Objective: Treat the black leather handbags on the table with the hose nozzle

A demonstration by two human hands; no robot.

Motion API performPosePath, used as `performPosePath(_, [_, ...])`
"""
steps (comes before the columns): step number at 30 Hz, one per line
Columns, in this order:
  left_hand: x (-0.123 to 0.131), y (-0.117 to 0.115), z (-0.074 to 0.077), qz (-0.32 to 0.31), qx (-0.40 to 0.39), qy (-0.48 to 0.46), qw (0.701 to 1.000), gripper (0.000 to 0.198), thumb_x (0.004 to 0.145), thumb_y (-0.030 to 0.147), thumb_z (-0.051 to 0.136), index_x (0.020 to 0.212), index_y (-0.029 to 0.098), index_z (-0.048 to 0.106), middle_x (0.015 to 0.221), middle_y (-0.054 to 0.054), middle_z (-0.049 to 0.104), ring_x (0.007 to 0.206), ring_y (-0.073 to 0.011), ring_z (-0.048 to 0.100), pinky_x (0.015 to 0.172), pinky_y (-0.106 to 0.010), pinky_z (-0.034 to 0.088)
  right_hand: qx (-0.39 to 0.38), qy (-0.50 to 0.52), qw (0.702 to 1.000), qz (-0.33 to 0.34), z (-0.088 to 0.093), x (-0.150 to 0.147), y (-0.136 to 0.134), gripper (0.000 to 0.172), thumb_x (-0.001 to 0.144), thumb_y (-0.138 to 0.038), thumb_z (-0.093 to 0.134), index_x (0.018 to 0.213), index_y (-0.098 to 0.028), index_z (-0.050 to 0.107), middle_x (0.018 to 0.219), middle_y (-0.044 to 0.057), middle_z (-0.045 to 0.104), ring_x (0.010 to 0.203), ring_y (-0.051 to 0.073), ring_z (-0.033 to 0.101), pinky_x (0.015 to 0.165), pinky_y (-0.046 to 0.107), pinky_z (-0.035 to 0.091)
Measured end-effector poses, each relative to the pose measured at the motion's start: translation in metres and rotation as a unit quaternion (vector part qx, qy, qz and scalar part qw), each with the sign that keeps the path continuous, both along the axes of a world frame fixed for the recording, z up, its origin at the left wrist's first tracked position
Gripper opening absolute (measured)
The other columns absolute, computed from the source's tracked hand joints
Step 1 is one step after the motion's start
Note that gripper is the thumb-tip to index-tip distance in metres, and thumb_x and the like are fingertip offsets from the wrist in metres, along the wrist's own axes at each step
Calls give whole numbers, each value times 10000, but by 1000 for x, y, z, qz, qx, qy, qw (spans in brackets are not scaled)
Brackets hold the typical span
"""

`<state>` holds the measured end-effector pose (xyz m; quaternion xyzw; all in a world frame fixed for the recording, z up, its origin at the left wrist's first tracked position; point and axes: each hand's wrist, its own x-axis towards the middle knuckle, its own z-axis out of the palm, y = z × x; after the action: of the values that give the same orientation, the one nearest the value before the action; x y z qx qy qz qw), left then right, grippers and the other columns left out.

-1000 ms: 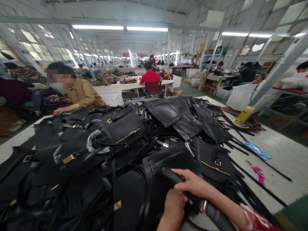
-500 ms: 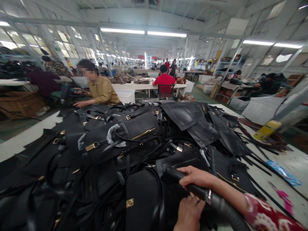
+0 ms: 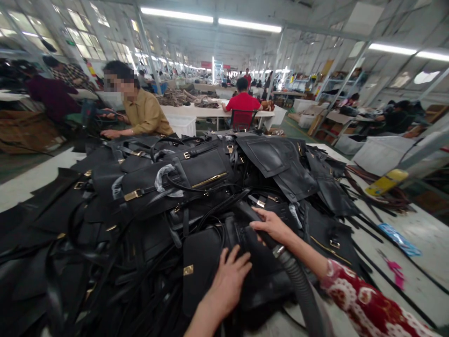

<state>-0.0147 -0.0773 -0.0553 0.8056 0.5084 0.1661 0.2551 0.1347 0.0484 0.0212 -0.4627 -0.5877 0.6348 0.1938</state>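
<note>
A big heap of black leather handbags (image 3: 182, 187) with gold buckles and zips covers the table in front of me. My right hand (image 3: 271, 225) is closed round the black nozzle (image 3: 250, 215) of a grey ribbed hose (image 3: 301, 290), pressing it against the bags near the heap's middle. My left hand (image 3: 228, 278) lies with fingers spread on a black bag (image 3: 210, 267) at the near edge, holding it flat.
A person in a mustard shirt (image 3: 145, 114) works at the far left of the same table. A yellow bottle (image 3: 386, 181), loose black straps (image 3: 365, 224), a blue packet (image 3: 398, 232) and pink snips (image 3: 396, 271) lie on the white tabletop (image 3: 417, 262) at the right.
My right hand has pushed the nozzle further up into the heap. My left hand has let go of the hose and spread flat on the near bag. My view has swung left.
</note>
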Motion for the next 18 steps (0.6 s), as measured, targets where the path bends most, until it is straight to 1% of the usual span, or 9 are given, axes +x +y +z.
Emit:
performPosePath(2, [-24,10,-11,49,26,70,996,579,751,62,395,1227,387,334,1389,47,287,1293,-254,135,1007,-571,94,-8,-4,1000,6,14,31,-16,621,700,-265,561,1271,-222,321,622,-43,548,399,105,511,337,190,424])
performPosePath(4, [-35,22,-24,64,32,99,993,612,751,92,447,1250,406,285,1418,48,213,1302,-261,92,1014,-544,128,-23,-14,999,21,22,58,-38,639,691,-240,570,1281,-217,326,590,-46,555,378,98,488,336,184,406])
performPosePath(6, [-37,33,-35,63,38,105,992,630,748,134,496,1258,417,259,1430,47,174,1304,-260,77,1025,-515,144,-61,-33,996,61,22,78,-66,666,677,-212,571,1295,-214,322,690,-19,599,392,82,473,355,177,391])
performPosePath(8, [-36,38,-40,54,48,104,992,637,754,157,506,1264,426,234,1435,51,149,1306,-254,66,1034,-499,139,-77,-63,991,86,17,91,-95,677,653,-174,555,1293,-212,341,823,7,621,448,86,491,398,180,392])
performPosePath(10, [-34,39,-41,49,55,103,992,639,762,169,503,1270,426,214,1438,49,134,1306,-249,59,1038,-490,138,-62,-122,984,110,8,96,-120,675,618,-144,548,1270,-220,391,1017,34,600,673,155,572,555,218,453])
performPosePath(12, [-34,37,-41,51,57,103,992,638,763,169,504,1270,425,215,1437,47,140,1307,-246,57,1040,-486,136,-21,-173,974,147,-1,94,-137,667,585,-125,545,1234,-240,444,1121,21,564,907,216,548,740,251,438])
performPosePath(13, [-34,37,-41,53,56,103,992,641,761,162,506,1269,425,217,1436,48,144,1307,-244,55,1041,-484,136,3,-189,967,168,-6,91,-143,665,575,-120,542,1221,-251,458,1116,11,571,953,225,532,783,252,416])
performPosePath(15, [-34,36,-40,55,56,102,992,655,755,140,508,1268,428,218,1435,51,149,1307,-239,50,1041,-481,139,51,-208,955,204,-15,86,-150,669,570,-120,534,1217,-271,458,1046,2,608,924,223,549,770,241,406])
performPosePath(18, [-32,36,-39,59,50,93,993,659,751,124,506,1264,429,227,1432,51,161,1307,-240,52,1036,-489,146,110,-226,941,227,-22,81,-154,633,584,-132,528,1196,-287,473,944,2,640,830,207,579,704,221,402])
